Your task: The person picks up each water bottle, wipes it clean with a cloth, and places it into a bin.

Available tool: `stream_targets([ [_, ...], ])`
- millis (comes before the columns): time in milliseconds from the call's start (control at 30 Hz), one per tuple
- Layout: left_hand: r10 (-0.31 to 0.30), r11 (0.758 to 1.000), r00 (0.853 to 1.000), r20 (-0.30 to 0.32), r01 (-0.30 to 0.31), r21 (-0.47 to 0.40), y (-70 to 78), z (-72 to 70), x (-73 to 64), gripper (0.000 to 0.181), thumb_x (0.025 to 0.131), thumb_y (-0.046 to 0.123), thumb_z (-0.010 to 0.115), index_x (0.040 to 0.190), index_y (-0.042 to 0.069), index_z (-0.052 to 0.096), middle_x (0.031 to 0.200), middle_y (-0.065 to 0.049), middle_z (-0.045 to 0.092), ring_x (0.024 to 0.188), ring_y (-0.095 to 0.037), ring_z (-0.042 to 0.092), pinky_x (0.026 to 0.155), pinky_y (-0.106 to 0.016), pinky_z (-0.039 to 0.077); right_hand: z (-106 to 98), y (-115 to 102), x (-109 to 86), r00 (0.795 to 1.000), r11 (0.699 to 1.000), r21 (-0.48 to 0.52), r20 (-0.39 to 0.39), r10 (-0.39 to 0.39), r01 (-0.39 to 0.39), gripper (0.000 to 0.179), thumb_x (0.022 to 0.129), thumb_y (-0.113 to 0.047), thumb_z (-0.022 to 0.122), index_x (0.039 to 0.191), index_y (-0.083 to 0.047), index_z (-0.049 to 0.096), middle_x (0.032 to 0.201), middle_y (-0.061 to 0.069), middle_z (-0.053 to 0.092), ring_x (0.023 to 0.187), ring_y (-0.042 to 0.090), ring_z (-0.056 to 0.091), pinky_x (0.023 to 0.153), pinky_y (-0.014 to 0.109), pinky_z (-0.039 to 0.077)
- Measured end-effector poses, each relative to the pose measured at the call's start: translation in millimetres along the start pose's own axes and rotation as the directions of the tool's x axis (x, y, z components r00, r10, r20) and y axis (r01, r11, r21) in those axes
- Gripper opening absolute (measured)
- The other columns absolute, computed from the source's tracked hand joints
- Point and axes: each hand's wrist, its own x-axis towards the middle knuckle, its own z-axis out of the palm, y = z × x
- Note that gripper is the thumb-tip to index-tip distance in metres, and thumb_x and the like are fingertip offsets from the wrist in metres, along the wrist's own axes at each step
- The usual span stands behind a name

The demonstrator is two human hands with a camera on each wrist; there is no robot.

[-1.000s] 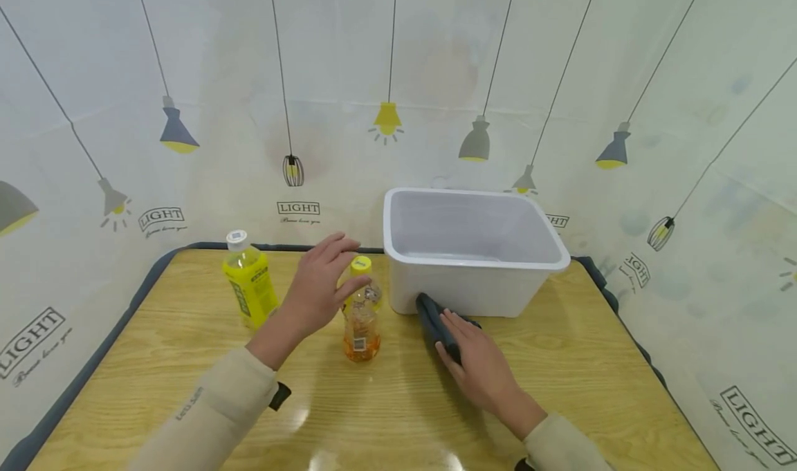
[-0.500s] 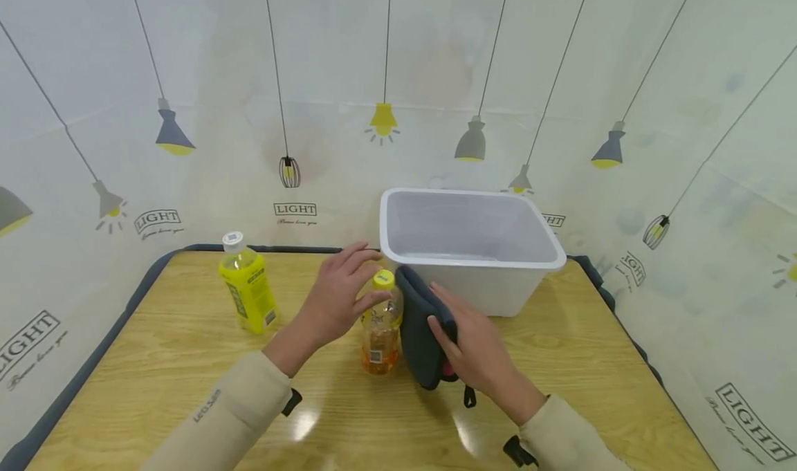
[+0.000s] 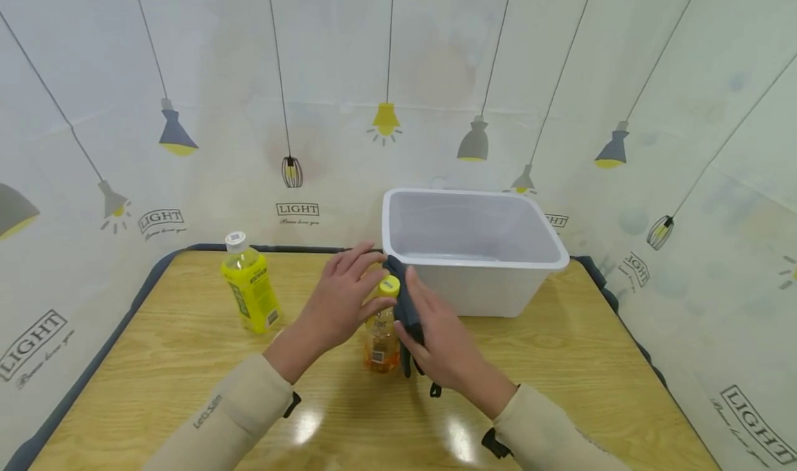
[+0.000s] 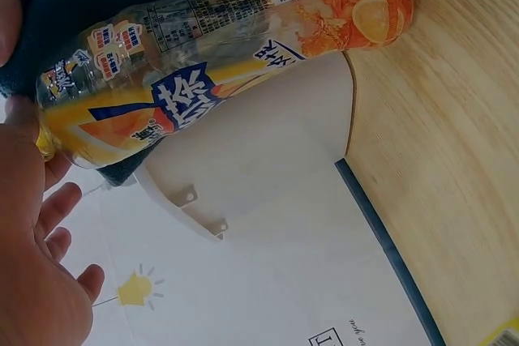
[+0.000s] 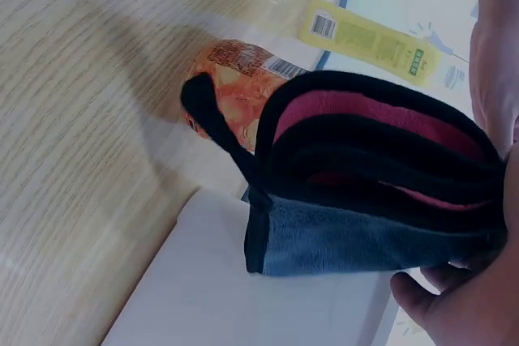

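While I am monitoring from the remote station, the orange bottle (image 4: pixel 227 50) is sitting between the two hands, yellow cap (image 3: pixel 389 286) uppermost. Whether its base is bearing on the table (image 3: pixel 361 429) or hanging just clear, I cannot tell. The left hand (image 3: pixel 339 301) is grasping it high up, thumb and forefinger pinching around the neck just under the cap; the other fingers are staying off the body. I am reading this as a steadying hold, leaving the sides bare for the cloth.

On the opposite side, the right hand (image 3: pixel 445 339) is gripping the folded cloth (image 5: pixel 340 241), dark outside and pink inside, a black loop (image 5: pixel 217 123) dangling from one corner. The cloth is standing between right palm and bottle, apparently pressing on the bottle's side; I am judging that it is being used as the wiping face, the folds adding padding. So the bottle is lying right of the left palm and left of the right one.

Farther out, the white box (image 3: pixel 492 294) is standing just behind the cloth, mouth facing up. The yellow-green bottle (image 3: pixel 252 294) is standing untouched, well to the left. A lamp-printed backdrop (image 3: pixel 336 56) is enclosing the table.
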Motion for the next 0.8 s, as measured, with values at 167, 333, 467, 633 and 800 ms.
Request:
stream_targets([
  [167,0.004,1.0,1.0,-0.028,-0.004,-0.015,-0.7,2.0,0.1,0.039,0.086,0.045,0.068,0.111,0.015,0.064,0.132,-0.006,0.057,0.14,-0.028,0.04,0.11,-0.049,0.037,5,1,0.0,1.0,0.997,-0.082,-0.01,-0.013,0.012,0.075,0.099,-0.029,0.056,0.157,-0.009,0.013,0.161,0.012,0.024,0.139,0.032,0.043,0.11,0.048,0.041],
  [333,0.001,0.999,0.999,-0.034,-0.002,-0.035,-0.7,3.0,-0.2,0.038,0.087,0.044,0.068,0.111,0.015,0.064,0.132,-0.006,0.057,0.141,-0.028,0.039,0.11,-0.05,0.036,8,3,-2.5,0.998,0.987,-0.157,-0.044,-0.042,0.035,0.074,0.098,-0.028,0.059,0.155,-0.006,0.019,0.16,0.013,0.028,0.135,0.031,0.048,0.107,0.045,0.045],
  [467,-0.002,0.999,1.0,-0.024,0.001,-0.042,-0.7,3.2,-1.1,0.039,0.088,0.045,0.066,0.113,0.015,0.064,0.133,-0.006,0.057,0.142,-0.027,0.037,0.111,-0.051,0.036,9,6,-7.1,0.997,0.979,-0.197,-0.052,-0.058,0.046,0.074,0.097,-0.027,0.06,0.154,-0.004,0.021,0.157,0.014,0.033,0.133,0.03,0.05,0.106,0.043,0.046],
  [633,0.0,0.999,1.0,-0.026,-0.002,-0.054,-2.1,4.1,-2.4,0.04,0.089,0.046,0.065,0.114,0.014,0.064,0.133,-0.006,0.057,0.142,-0.027,0.036,0.111,-0.051,0.035,16,11,-13.1,0.998,0.968,-0.249,-0.053,-0.038,0.023,0.076,0.095,-0.029,0.062,0.154,-0.002,0.021,0.153,0.015,0.04,0.13,0.029,0.053,0.103,0.042,0.048],
  [800,0.003,0.997,0.999,-0.04,-0.006,-0.082,-3.2,5.8,-2.3,0.039,0.089,0.045,0.065,0.112,0.014,0.065,0.131,-0.005,0.058,0.141,-0.027,0.038,0.111,-0.05,0.034,28,17,-23.3,1.0,0.933,-0.359,0.015,0.016,-0.009,0.083,0.09,-0.031,0.069,0.153,0.0,0.024,0.154,0.015,0.038,0.135,0.027,0.048,0.104,0.041,0.047],
])
